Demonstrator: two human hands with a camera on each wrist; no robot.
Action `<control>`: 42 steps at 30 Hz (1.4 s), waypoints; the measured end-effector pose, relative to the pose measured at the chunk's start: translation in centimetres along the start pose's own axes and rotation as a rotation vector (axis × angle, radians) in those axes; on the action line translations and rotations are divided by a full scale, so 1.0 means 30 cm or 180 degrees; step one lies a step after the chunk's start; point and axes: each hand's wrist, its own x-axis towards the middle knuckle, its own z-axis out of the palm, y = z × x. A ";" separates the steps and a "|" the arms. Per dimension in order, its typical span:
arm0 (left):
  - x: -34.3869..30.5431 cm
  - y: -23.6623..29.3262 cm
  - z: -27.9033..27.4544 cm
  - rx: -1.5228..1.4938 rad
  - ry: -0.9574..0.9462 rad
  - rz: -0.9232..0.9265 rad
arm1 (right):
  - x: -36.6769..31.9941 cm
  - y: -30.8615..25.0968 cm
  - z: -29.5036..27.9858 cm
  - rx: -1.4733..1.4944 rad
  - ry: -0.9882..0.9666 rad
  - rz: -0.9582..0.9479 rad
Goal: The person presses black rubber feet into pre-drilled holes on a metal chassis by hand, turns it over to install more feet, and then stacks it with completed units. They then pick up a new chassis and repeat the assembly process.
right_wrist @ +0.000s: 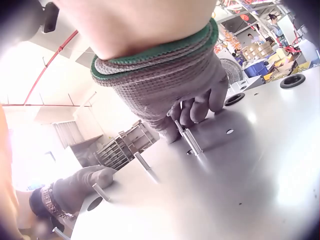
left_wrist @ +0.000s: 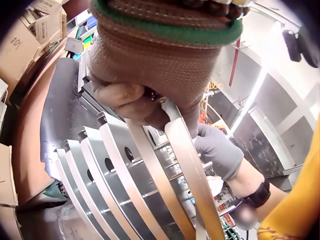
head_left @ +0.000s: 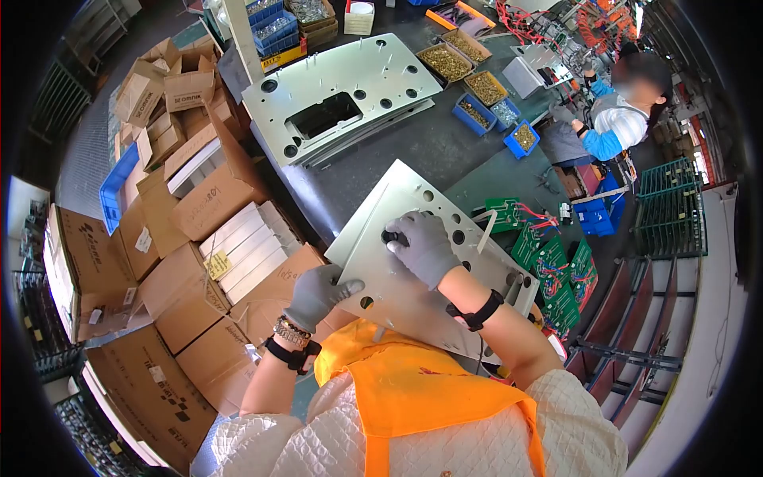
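A silver metal panel (head_left: 381, 203) with round holes lies in front of me, on top of a stack whose edges show in the left wrist view. Grey-gloved, my left hand (head_left: 320, 296) grips the near left edge of the top panel (left_wrist: 192, 170), thumb on its face. My right hand (head_left: 425, 246), in a matching glove, pinches a black rubber grommet (head_left: 391, 237) at a hole in the panel. The right wrist view has those fingers bent down to the surface beside a metal standoff (right_wrist: 191, 141), hiding the grommet. Another black grommet (right_wrist: 292, 81) sits in a hole farther off.
Another stack of panels (head_left: 318, 95) stands behind on the dark bench. Blue bins (head_left: 474, 115) of small brass parts are beyond; green circuit boards (head_left: 548, 262) with wires lie to the right. Cardboard boxes (head_left: 214, 203) crowd the left. A person (head_left: 620, 119) works at the far right.
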 end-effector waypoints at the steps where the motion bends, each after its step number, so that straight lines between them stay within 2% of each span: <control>1: -0.001 -0.010 0.010 -0.0120 0.0102 0.0084 | 0.006 0.001 -0.005 -0.0002 0.0006 0.0002; 3: -0.001 -0.010 0.016 -0.0238 0.0182 0.0187 | 0.012 0.007 -0.016 0.0267 -0.0259 0.0263; 7: -0.011 0.008 0.011 -0.0498 0.0232 0.0292 | -0.004 -0.006 -0.016 0.0189 -0.0219 0.0281; 9: -0.014 0.004 0.010 -0.0556 0.0240 0.0311 | -0.029 -0.016 -0.020 -0.0205 0.0409 -0.0599; 10: -0.016 -0.001 0.013 -0.0535 0.0241 0.0327 | -0.031 -0.010 -0.024 -0.0205 0.0411 -0.0598; 12: -0.024 -0.003 0.018 -0.0501 0.0225 0.0360 | -0.031 0.003 -0.041 -0.0372 0.0223 -0.0979; 13: -0.030 -0.001 0.022 -0.0516 0.0232 0.0360 | -0.021 0.005 -0.052 -0.0372 0.0234 -0.0965; 15: -0.037 0.006 0.023 -0.0520 0.0229 0.0359 | 0.013 0.003 -0.087 -0.0199 -0.0754 -0.0372; 16: -0.039 0.013 0.018 -0.0548 0.0236 0.0381 | 0.033 -0.007 -0.105 -0.0226 -0.0941 -0.0320; 20: -0.043 0.025 0.004 -0.0470 0.0232 0.0343 | 0.069 -0.031 -0.139 -0.0025 -0.1066 -0.0152; 22: -0.041 0.020 0.006 -0.0497 0.0203 0.0335 | 0.101 -0.023 -0.154 0.0141 -0.1450 0.0038; 25: -0.042 0.025 0.005 -0.0557 0.0200 0.0366 | 0.151 0.004 -0.147 0.0195 -0.1766 -0.0027; 29: -0.045 0.024 0.008 -0.0638 0.0259 0.0380 | 0.144 0.060 -0.092 0.0205 -0.1551 -0.0288; 31: -0.038 -0.002 0.030 -0.0716 0.0209 0.0330 | 0.150 0.097 -0.086 0.0759 -0.1677 -0.0672; 33: -0.040 -0.004 0.031 -0.0797 0.0154 0.0282 | 0.178 0.091 -0.087 0.0799 -0.1732 -0.0624; 35: -0.038 0.024 0.014 -0.0845 0.0079 0.0256 | 0.208 0.028 -0.119 -0.0060 -0.1791 -0.0462; 37: -0.035 0.012 0.022 -0.0835 0.0075 0.0265 | 0.232 0.005 -0.122 -0.0106 -0.1888 -0.0278; 39: -0.035 0.011 0.021 -0.0815 0.0063 0.0267 | 0.235 -0.023 -0.136 -0.0534 -0.2209 -0.0005; 40: -0.041 0.020 0.018 -0.0597 0.0250 0.0220 | 0.211 -0.034 -0.138 -0.0517 -0.2212 -0.0009; 42: -0.052 0.034 0.004 -0.0396 0.0470 0.0125 | 0.120 -0.065 -0.127 -0.0102 -0.0782 -0.0567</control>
